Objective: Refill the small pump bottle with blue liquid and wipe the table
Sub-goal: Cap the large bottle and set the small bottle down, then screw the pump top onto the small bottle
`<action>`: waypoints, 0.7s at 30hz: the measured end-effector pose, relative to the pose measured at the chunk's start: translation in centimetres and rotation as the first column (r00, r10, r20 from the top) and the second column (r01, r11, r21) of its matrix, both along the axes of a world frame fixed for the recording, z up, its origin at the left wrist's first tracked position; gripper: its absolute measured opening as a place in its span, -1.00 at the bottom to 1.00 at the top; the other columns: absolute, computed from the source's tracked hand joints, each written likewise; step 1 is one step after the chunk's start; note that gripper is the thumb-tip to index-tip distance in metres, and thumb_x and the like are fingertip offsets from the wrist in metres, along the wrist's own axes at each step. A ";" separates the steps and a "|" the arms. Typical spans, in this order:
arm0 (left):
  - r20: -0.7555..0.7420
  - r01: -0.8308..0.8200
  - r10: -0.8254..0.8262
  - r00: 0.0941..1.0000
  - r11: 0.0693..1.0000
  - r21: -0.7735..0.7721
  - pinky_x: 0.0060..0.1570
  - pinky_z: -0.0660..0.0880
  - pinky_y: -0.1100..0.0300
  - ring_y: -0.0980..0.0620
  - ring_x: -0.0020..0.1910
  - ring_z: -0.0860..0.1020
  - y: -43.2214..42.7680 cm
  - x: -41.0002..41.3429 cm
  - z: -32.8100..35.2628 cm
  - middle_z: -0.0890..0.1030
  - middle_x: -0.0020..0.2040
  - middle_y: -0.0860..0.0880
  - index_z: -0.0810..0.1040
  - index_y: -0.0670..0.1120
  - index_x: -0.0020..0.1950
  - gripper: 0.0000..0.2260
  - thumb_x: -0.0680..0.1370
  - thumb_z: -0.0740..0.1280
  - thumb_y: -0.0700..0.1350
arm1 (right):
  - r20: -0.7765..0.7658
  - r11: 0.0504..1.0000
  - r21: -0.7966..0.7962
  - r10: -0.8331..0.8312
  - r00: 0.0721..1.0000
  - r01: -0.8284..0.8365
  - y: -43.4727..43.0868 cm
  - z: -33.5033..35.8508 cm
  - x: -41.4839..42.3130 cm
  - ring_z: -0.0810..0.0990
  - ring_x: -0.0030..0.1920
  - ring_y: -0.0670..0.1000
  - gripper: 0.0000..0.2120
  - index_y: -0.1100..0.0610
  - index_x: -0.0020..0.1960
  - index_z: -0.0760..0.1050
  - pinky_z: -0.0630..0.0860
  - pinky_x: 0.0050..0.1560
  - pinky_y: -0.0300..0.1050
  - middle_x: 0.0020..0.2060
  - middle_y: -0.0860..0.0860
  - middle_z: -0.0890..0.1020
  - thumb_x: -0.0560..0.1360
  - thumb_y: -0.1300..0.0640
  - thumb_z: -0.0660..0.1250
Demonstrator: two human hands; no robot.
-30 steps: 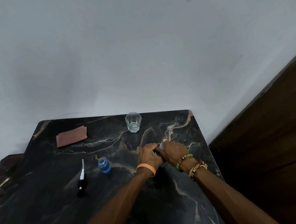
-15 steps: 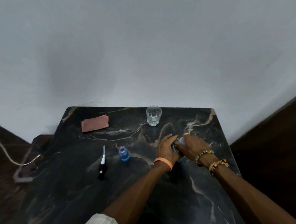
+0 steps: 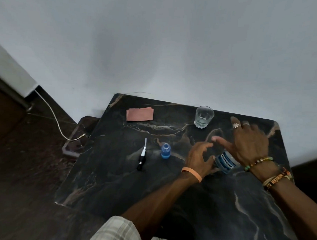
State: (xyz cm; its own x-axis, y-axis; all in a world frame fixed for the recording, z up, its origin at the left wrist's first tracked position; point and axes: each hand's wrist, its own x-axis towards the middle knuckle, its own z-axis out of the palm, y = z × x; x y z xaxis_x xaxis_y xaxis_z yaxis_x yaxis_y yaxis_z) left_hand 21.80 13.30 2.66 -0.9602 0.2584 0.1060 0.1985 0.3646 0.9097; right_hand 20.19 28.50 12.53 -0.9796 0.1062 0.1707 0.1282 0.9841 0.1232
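The small pump bottle [image 3: 165, 151] stands uncapped on the dark marble table [image 3: 220, 211], holding blue liquid. Its black and white pump head [image 3: 142, 157] lies on its side to the bottle's left. A larger clear bottle with a blue label [image 3: 225, 161] stands between my hands. My left hand [image 3: 198, 158] hovers at that bottle's left with fingers apart, the thumb close to its side. Above and to the right of it, my right hand [image 3: 249, 143] is spread wide and hides the bottle's top. A folded pink cloth [image 3: 140, 114] lies at the far left of the table.
A glass [image 3: 203, 116] with a little clear liquid stands near the table's far edge, against the white wall. A white cable [image 3: 53, 114] runs across the dark floor to the left of the table.
Both hands were clasped around the larger bottle; now their fingers have opened and lifted off it. My view has swung left, so the table sits further right.
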 end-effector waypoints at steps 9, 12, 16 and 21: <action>-0.018 -0.582 0.613 0.790 0.759 0.293 -0.07 0.46 0.41 0.20 -0.02 0.53 -11.6 -4.8 2.8 0.54 0.05 -0.01 0.49 0.08 0.18 -0.76 0.55 0.35 -0.15 | -0.284 0.659 -0.570 0.402 0.870 -0.490 -13.9 0.2 -1.0 0.60 -0.01 -0.03 -0.80 0.04 0.13 0.56 0.46 0.01 -0.23 0.01 0.01 0.64 0.54 0.04 0.30; 0.132 -0.734 0.722 0.679 0.673 0.097 0.04 0.50 0.29 0.13 -0.01 0.54 -17.9 -4.7 -0.1 0.56 0.08 -0.05 0.50 -0.03 0.21 -0.74 0.53 0.35 -0.21 | -0.035 0.545 -0.778 0.460 0.887 -0.312 -18.7 -3.4 -0.6 0.60 -0.03 -0.08 -0.86 0.02 0.05 0.60 0.51 0.06 -0.18 -0.04 -0.05 0.66 0.51 0.07 0.33; 0.269 -0.652 0.691 0.671 0.723 -0.228 0.13 0.44 0.24 0.08 0.06 0.55 -23.0 -3.3 -4.3 0.61 0.15 -0.10 0.54 -0.12 0.24 -0.75 0.55 0.34 -0.18 | 0.321 0.501 -0.862 0.415 0.851 0.081 -23.2 -9.0 -0.6 0.55 -0.12 -0.13 -0.82 0.11 0.10 0.57 0.40 -0.16 -0.35 -0.09 -0.03 0.64 0.52 0.12 0.33; 0.410 -0.450 0.586 0.699 0.806 -0.384 0.18 0.38 0.26 0.00 0.17 0.57 -24.5 -3.0 -6.8 0.63 0.19 -0.07 0.58 -0.13 0.24 -0.74 0.57 0.33 -0.13 | 0.538 0.525 -0.776 0.260 0.802 0.351 -25.8 -13.4 -1.7 0.56 -0.07 0.01 -0.82 0.17 0.11 0.51 0.40 -0.14 -0.17 -0.09 0.07 0.60 0.55 0.15 0.26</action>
